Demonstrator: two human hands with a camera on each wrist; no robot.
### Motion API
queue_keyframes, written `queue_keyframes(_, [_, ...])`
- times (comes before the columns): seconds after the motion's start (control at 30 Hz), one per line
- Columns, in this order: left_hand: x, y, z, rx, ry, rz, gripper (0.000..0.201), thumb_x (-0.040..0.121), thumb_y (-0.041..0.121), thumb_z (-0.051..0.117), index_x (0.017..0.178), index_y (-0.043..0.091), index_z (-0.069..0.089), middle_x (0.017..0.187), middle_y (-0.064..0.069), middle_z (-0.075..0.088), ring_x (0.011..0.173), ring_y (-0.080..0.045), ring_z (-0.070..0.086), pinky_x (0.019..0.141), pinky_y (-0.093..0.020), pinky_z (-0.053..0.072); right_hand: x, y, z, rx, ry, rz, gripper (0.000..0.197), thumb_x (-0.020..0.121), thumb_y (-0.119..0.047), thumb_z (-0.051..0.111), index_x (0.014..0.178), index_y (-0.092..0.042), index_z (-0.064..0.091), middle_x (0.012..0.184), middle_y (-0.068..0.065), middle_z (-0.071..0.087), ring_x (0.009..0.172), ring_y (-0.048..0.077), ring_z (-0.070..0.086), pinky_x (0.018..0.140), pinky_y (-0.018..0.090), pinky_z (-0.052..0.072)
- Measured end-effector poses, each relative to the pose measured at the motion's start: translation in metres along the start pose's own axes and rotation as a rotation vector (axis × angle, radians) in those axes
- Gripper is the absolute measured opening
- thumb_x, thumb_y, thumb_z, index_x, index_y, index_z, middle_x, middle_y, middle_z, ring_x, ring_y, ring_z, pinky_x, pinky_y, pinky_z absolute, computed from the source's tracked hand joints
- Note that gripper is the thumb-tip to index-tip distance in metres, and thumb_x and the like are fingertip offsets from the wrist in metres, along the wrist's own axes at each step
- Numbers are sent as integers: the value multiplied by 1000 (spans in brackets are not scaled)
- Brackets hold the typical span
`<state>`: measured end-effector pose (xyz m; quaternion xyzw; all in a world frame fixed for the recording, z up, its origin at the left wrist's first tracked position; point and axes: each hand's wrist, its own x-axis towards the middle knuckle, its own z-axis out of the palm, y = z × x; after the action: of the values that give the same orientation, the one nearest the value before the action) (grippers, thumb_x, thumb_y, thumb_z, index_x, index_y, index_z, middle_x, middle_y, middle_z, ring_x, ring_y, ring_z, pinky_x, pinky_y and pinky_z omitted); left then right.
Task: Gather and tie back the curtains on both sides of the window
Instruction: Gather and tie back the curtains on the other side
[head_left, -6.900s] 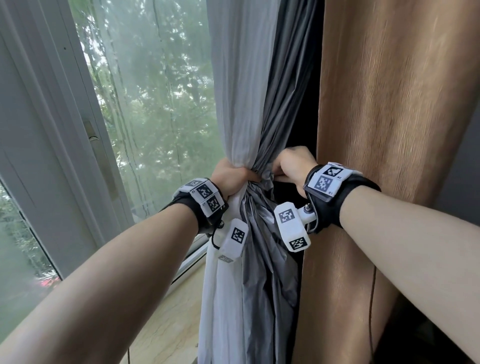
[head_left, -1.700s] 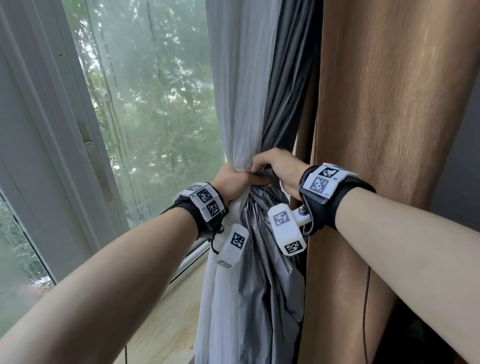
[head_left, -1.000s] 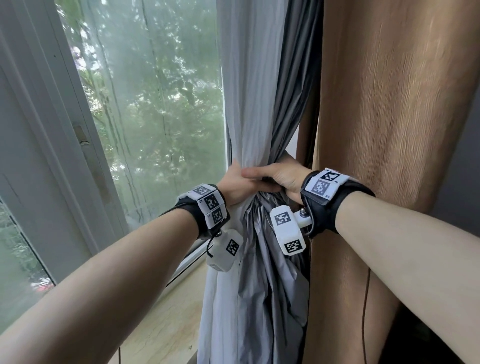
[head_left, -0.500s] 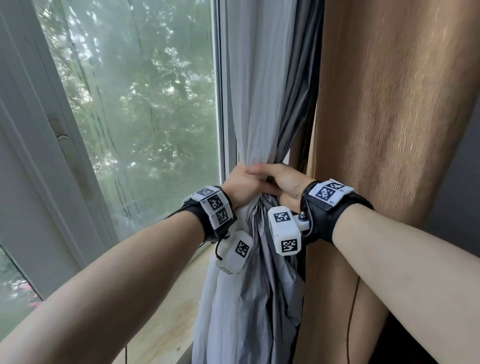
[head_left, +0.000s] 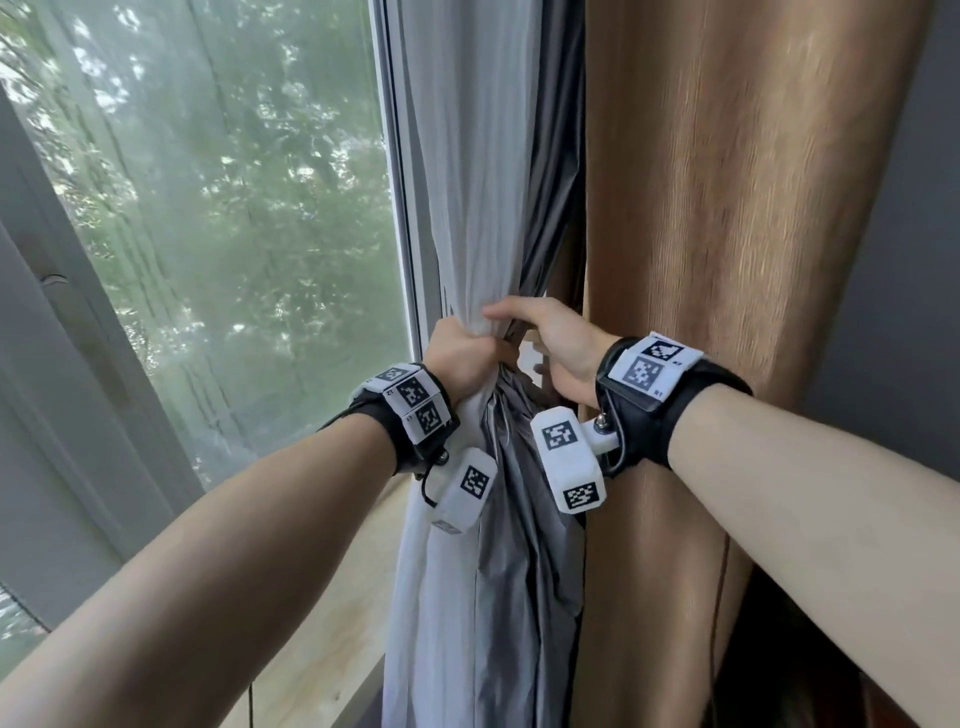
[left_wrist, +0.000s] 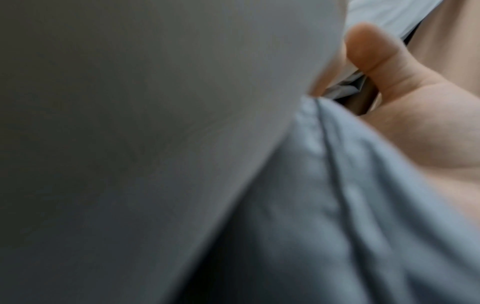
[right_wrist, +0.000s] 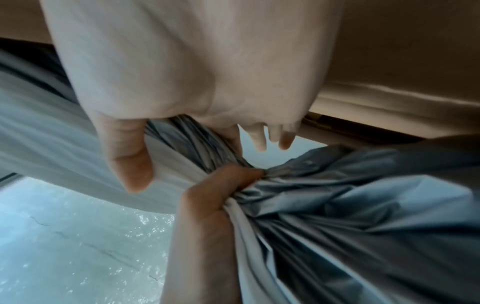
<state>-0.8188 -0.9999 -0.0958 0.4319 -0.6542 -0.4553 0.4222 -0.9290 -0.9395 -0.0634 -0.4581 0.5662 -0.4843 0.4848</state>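
A white curtain (head_left: 467, 182) with a grey lining (head_left: 519, 571) hangs at the window's right edge, gathered into a tight bunch. My left hand (head_left: 462, 358) grips that bunch in a fist, also seen in the right wrist view (right_wrist: 215, 195). My right hand (head_left: 545, 343) wraps the curtain just above the fist. Its thumb (right_wrist: 132, 168) lies across the white fabric and its fingers (right_wrist: 259, 142) reach round behind the grey folds. The left wrist view shows blurred grey fabric (left_wrist: 337, 205) and my left hand (left_wrist: 350, 82) against it. I see no tie-back.
A brown drape (head_left: 727, 260) hangs close on the right, touching my right wrist. The window pane (head_left: 234, 234) with trees outside fills the left. A pale stone sill (head_left: 322, 623) runs below, and a grey window frame (head_left: 52, 364) stands at far left.
Both hands have carried the bunch to the right, up against the window's edge. The right hand has slid higher, its thumb now stretched over the white fabric above the left fist.
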Motion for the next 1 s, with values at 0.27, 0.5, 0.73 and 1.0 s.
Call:
queue_keyframes(0.27, [-9,5,8,-83,-20,35,21,73,3,89,80,13,71,74,2,75,69,-17,72,68,-32,61,-19,-15,-19,-169,176,-10,54,77,-44,79,122,-16,68,128,15,68,120,29,66,92,39,57])
queue_keyframes(0.5, [-11,1,1,-14,63,-10,25,69,5,86,87,15,71,86,-4,74,79,-24,73,71,-32,62,-52,-21,-35,-184,514,47,27,81,-28,82,85,-7,65,64,7,71,64,25,76,66,31,59])
queue_keyframes(0.73, [-24,4,-2,-119,-55,-46,36,65,1,87,100,1,77,96,-14,79,89,-33,77,83,-47,65,-52,-6,-39,-369,957,97,93,54,-40,99,128,-4,56,129,14,63,110,34,67,89,53,62])
queue_keyframes(1.0, [-27,3,-4,-202,-83,-9,40,72,3,91,108,2,74,101,-14,77,94,-31,75,91,-45,62,-45,12,-25,-161,631,-64,54,92,0,73,143,5,55,139,14,60,100,24,62,77,40,64])
